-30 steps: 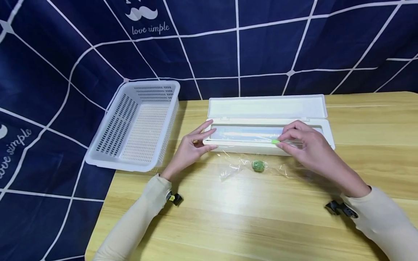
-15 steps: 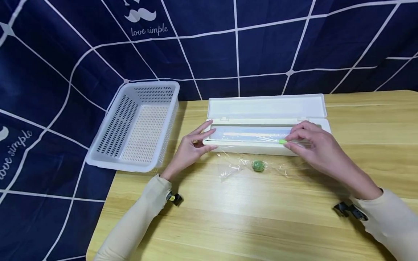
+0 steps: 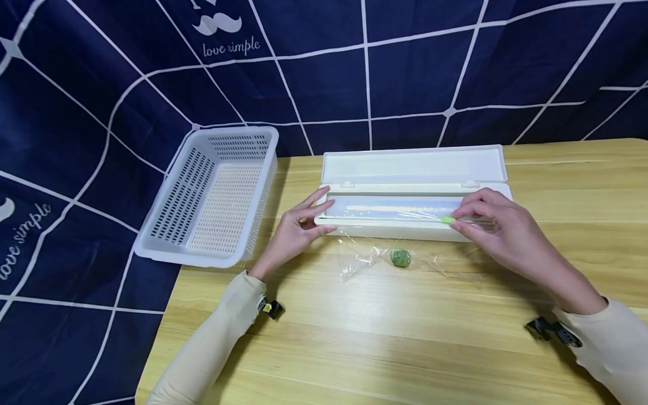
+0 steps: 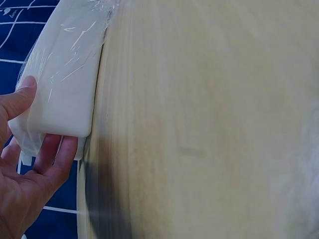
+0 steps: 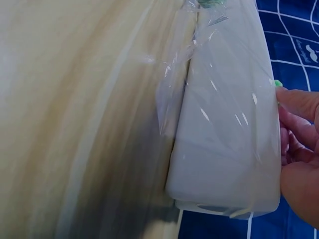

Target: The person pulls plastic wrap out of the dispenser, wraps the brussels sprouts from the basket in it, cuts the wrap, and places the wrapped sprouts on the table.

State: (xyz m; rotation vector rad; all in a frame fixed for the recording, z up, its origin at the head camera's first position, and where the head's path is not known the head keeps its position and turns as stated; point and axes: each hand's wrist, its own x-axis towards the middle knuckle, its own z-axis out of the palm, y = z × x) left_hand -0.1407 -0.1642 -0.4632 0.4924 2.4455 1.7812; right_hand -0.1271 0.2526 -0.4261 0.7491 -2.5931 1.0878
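Note:
A long white cling film dispenser [image 3: 395, 229] lies with its lid [image 3: 412, 164] raised at the back, and a film roll [image 3: 385, 203] shows inside. My left hand [image 3: 298, 225] grips its left end, thumb on the front side and fingers on the top edge. With thumb and index finger my right hand [image 3: 493, 222] pinches a small lime-green slide cutter [image 3: 448, 220] on the dispenser's front edge, right of the middle. Clear film [image 3: 359, 256] hangs over the front onto the table. A small roundish green thing [image 3: 400, 257] lies at that film; its kind is unclear.
A white perforated plastic basket [image 3: 260, 208] stands left of my left hand on the wooden table [image 3: 374, 349]. A dark blue cloth [image 3: 410, 79] with white lines hangs behind the table and on the left.
My right hand has moved rightward along the dispenser's front edge, carrying the green slide cutter with it. My left hand has stayed on the left end.

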